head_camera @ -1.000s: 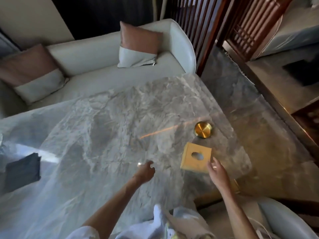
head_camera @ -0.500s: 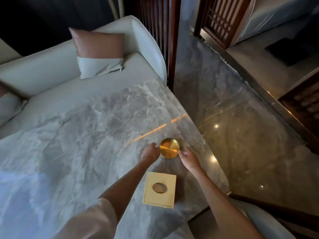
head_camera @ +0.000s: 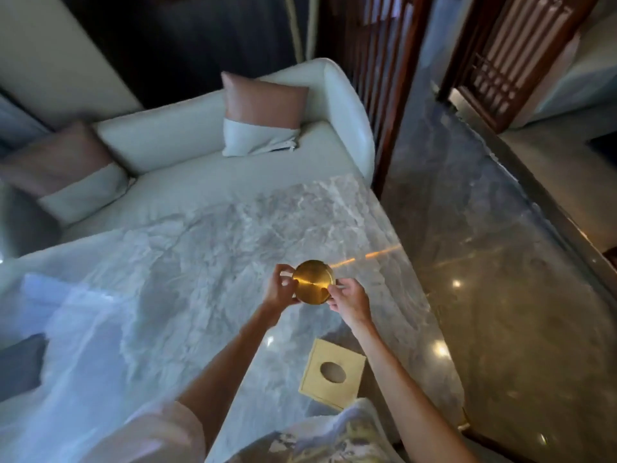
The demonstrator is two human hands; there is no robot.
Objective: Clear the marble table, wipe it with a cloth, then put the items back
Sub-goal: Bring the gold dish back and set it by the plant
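Observation:
A round brass dish (head_camera: 313,281) is held between both hands above the right part of the grey marble table (head_camera: 187,262). My left hand (head_camera: 281,289) grips its left rim and my right hand (head_camera: 347,300) grips its right rim. A square golden tissue box (head_camera: 332,374) with an oval hole on top sits on the table near the front right edge, below my right forearm. A dark folded cloth (head_camera: 20,365) lies at the table's far left edge, partly cut off.
A white sofa (head_camera: 207,142) with two pink-and-white cushions (head_camera: 260,116) runs along the table's far side. A dark wooden lattice screen (head_camera: 384,78) stands at the back right. Polished stone floor (head_camera: 500,279) lies to the right of the table.
Both hands went from the tissue box to the brass dish and closed on its rims. The dish looks lifted off the marble. The view has shifted.

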